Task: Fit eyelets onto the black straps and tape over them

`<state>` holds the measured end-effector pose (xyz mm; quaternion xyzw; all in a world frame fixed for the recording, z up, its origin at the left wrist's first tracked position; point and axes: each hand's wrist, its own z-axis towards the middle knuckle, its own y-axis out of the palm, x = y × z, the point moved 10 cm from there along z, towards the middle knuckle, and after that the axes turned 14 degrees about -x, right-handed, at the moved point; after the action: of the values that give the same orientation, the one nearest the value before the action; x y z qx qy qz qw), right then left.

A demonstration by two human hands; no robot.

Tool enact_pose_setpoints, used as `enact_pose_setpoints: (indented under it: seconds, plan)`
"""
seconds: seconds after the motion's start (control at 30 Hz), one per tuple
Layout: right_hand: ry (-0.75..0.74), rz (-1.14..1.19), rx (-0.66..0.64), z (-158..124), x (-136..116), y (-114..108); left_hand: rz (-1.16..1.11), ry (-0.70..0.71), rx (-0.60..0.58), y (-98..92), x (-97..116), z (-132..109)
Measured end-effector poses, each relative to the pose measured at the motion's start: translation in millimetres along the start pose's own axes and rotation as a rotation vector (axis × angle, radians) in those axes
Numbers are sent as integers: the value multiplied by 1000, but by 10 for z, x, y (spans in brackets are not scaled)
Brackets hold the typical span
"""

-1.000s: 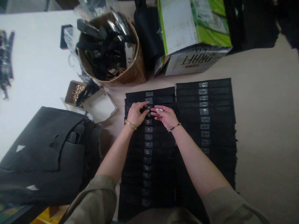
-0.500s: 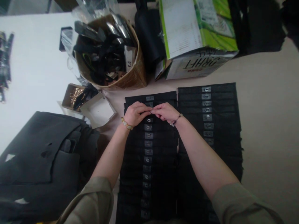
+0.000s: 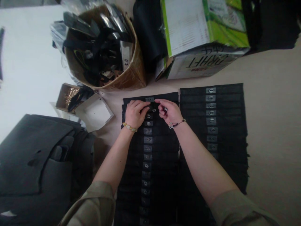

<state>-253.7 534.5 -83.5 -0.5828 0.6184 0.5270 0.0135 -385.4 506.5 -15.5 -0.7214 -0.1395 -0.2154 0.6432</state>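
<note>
Two bare arms reach up from the bottom edge. The left hand (image 3: pixel 135 114) rests its fingers on black fabric strips (image 3: pixel 162 147) with small metal fittings (image 3: pixel 148 131), near the top of a column running off the bottom edge; any grip is hard to make out. The right hand (image 3: pixel 169 112) curls just beside it, its contents hidden. A second column (image 3: pixel 211 138) lies to the right on a beige table (image 3: pixel 270 94).
</note>
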Motion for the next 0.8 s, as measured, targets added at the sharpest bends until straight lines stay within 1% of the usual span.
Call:
enact_pose_setpoints:
  seconds: [0.1, 0.17, 0.23, 0.3, 0.4, 0.47, 0.53, 0.63, 0.7, 0.8]
  plan:
    - [-81, 170, -17, -26, -50, -60, 54, 14, -72, 65, 99, 41]
    - [-97, 200, -14, -28, -47, -93, 103, 27, -137, 128, 189, 82]
    - [-105, 185, 0, -17, -35, -114, 118, 19, -168, 152, 234, 114]
    - [-106, 149, 9, -1, -20, -111, 69, -25, -146, 111, 190, 129]
    - [-101, 82, 13, 15, -6, -83, -91, -135, -89, 30, -29, 117]
    - [-94, 39, 27, 17, -1, -73, -182, -178, -93, 37, -169, 110]
    - [-80, 8, 47, 17, 9, -68, -217, -183, -108, 68, -244, 118]
    - [-49, -18, 71, 19, 27, -55, -194, -170, -96, 92, -261, 147]
    - [-29, -28, 80, 20, 36, -44, -148, -165, -85, 93, -236, 172]
    - [-9, -40, 83, 14, 36, -33, -90, -160, -98, 90, -179, 205]
